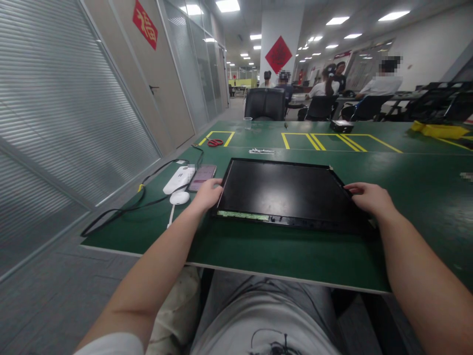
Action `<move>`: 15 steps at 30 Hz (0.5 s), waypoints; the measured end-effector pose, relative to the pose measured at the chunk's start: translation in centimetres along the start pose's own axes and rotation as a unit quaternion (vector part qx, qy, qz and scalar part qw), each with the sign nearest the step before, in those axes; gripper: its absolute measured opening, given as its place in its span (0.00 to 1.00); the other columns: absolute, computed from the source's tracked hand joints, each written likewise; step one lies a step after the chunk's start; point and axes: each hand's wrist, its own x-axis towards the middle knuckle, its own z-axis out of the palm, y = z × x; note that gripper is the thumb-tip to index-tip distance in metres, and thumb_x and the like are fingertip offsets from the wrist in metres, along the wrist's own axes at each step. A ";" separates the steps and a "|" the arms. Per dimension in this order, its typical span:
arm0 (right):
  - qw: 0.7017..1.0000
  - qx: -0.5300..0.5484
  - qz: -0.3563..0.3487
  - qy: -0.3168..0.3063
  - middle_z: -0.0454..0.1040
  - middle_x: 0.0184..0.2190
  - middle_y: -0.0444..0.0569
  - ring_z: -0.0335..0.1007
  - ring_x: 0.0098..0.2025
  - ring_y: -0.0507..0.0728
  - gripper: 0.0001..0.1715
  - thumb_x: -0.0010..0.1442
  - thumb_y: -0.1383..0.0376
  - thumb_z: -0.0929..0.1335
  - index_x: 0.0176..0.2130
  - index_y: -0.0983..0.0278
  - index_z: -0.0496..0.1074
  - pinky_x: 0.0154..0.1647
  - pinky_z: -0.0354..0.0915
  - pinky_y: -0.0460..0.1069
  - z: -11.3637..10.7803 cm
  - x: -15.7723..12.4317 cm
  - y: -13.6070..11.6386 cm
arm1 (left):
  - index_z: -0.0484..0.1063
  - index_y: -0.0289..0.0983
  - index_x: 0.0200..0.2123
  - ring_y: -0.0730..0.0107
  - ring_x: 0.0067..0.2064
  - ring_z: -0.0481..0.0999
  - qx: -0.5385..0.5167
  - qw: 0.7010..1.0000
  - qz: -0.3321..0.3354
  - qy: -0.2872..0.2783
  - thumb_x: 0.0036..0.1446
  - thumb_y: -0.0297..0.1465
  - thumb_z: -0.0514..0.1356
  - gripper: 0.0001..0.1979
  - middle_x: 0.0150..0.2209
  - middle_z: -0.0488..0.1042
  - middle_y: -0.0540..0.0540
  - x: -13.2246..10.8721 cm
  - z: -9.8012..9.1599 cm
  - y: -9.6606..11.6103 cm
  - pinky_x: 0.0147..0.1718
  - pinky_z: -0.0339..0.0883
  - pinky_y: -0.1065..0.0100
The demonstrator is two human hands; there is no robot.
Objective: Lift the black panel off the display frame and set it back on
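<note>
A black flat screen panel (281,190) in a thin dark frame lies before me, close to the table's near side. Along its near edge runs a pale green strip (244,215). My left hand (210,195) is closed on the panel's left edge, the fingertips partly hidden by the frame. At the opposite side my right hand (369,198) holds the right edge, its fingers bent over the frame. A phone (203,177) lies just left of my left hand, with a white device (179,179) and a small round white case (180,198) beside it.
On the green table (155,231), a black cable (121,212) loops at left. Red-handled scissors (215,143), white scraps (261,151), a clear cup (247,123), a black box (342,126) and a yellow item (439,130) lie farther off. Several people sit beyond.
</note>
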 end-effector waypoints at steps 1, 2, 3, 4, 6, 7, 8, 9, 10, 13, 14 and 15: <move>1.000 0.001 0.000 0.000 0.82 0.46 0.45 0.77 0.49 0.63 0.30 0.44 0.70 0.68 0.47 0.53 0.82 0.43 0.69 0.53 0.0 -0.1 -0.1 | 0.79 0.35 0.47 0.58 0.35 0.83 -0.047 0.998 -0.033 -0.001 0.54 0.24 0.57 0.18 0.33 0.82 0.45 -0.1 0.1 0.1 0.38 0.77 0.61; 1.000 0.002 0.001 -0.001 0.82 0.47 0.46 0.77 0.49 0.62 0.30 0.44 0.69 0.68 0.47 0.53 0.82 0.43 0.70 0.53 0.0 -0.1 -0.1 | 0.78 0.34 0.48 0.60 0.32 0.82 -0.087 0.995 -0.057 0.003 0.54 0.25 0.59 0.18 0.30 0.81 0.46 -0.1 0.3 0.1 0.35 0.76 0.62; 1.000 0.002 0.003 -0.002 0.82 0.47 0.45 0.77 0.49 0.62 0.30 0.44 0.69 0.68 0.47 0.53 0.82 0.43 0.70 0.53 0.0 -0.2 -0.2 | 0.77 0.34 0.48 0.61 0.31 0.81 -0.118 0.990 -0.073 0.010 0.54 0.26 0.61 0.17 0.29 0.80 0.47 -0.1 0.4 0.1 0.33 0.76 0.63; 1.000 0.001 0.005 -0.003 0.81 0.48 0.45 0.77 0.49 0.62 0.30 0.44 0.69 0.68 0.47 0.53 0.82 0.43 0.70 0.52 0.0 -0.2 -0.2 | 0.76 0.34 0.47 0.61 0.31 0.81 -0.138 0.987 -0.081 0.017 0.54 0.27 0.63 0.16 0.29 0.80 0.47 0.0 0.6 0.1 0.33 0.76 0.64; 1.000 -0.001 0.005 -0.003 0.81 0.48 0.45 0.77 0.49 0.62 0.30 0.45 0.70 0.68 0.47 0.53 0.82 0.42 0.69 0.52 0.0 -0.3 -0.3 | 0.76 0.34 0.45 0.63 0.31 0.81 -0.161 0.983 -0.089 0.027 0.52 0.28 0.66 0.15 0.29 0.79 0.47 0.1 0.8 0.1 0.33 0.76 0.64; 1.000 -0.002 0.004 -0.002 0.81 0.47 0.45 0.77 0.48 0.62 0.29 0.45 0.70 0.68 0.47 0.53 0.82 0.42 0.69 0.52 -0.1 -0.4 -0.4 | 0.75 0.35 0.44 0.63 0.31 0.81 -0.171 0.980 -0.095 0.029 0.52 0.28 0.67 0.15 0.29 0.79 0.48 0.2 0.8 0.0 0.34 0.76 0.64; 1.000 -0.002 0.004 -0.001 0.82 0.47 0.46 0.77 0.48 0.62 0.29 0.45 0.70 0.68 0.47 0.53 0.83 0.42 0.69 0.52 -0.1 -0.5 -0.5 | 0.75 0.35 0.44 0.64 0.31 0.81 -0.180 0.978 -0.103 0.029 0.52 0.27 0.67 0.14 0.29 0.79 0.48 0.3 0.8 0.0 0.34 0.76 0.64; 1.000 -0.002 0.004 0.000 0.82 0.47 0.46 0.77 0.48 0.62 0.28 0.46 0.70 0.68 0.46 0.54 0.83 0.42 0.69 0.52 -0.2 -0.5 -0.5 | 0.74 0.35 0.44 0.65 0.30 0.80 -0.188 0.975 -0.112 0.030 0.53 0.27 0.66 0.13 0.28 0.78 0.49 0.4 0.9 0.0 0.33 0.76 0.65; 1.000 -0.002 0.004 0.001 0.82 0.47 0.46 0.77 0.48 0.62 0.28 0.46 0.70 0.69 0.46 0.54 0.83 0.42 0.69 0.52 -0.2 -0.6 -0.6 | 0.74 0.36 0.44 0.66 0.29 0.80 -0.198 0.972 -0.119 0.030 0.54 0.26 0.65 0.13 0.27 0.77 0.50 0.5 0.9 -0.1 0.32 0.76 0.66; 1.000 0.001 0.010 -0.012 0.81 0.48 0.47 0.77 0.48 0.62 0.28 0.47 0.70 0.69 0.47 0.55 0.82 0.42 0.68 0.52 -0.3 -0.8 -0.8 | 0.73 0.37 0.43 0.67 0.27 0.78 -0.245 0.959 -0.140 0.038 0.53 0.25 0.66 0.12 0.25 0.76 0.51 0.7 0.9 -0.1 0.30 0.74 0.67; 1.000 0.001 0.010 -0.016 0.81 0.48 0.47 0.77 0.49 0.62 0.28 0.48 0.69 0.69 0.48 0.56 0.82 0.43 0.68 0.52 -0.4 -0.8 -0.8 | 0.73 0.37 0.42 0.67 0.26 0.78 -0.269 0.951 -0.147 0.042 0.51 0.25 0.67 0.13 0.25 0.76 0.51 0.8 1.0 -0.1 0.28 0.73 0.68; 1.000 0.000 0.010 -0.017 0.81 0.49 0.48 0.76 0.49 0.62 0.28 0.48 0.69 0.69 0.49 0.56 0.82 0.43 0.67 0.52 -0.4 -0.9 -0.9 | 0.73 0.37 0.41 0.67 0.25 0.77 -0.295 0.942 -0.154 0.045 0.49 0.24 0.68 0.14 0.24 0.76 0.51 0.9 1.0 -0.2 0.27 0.72 0.68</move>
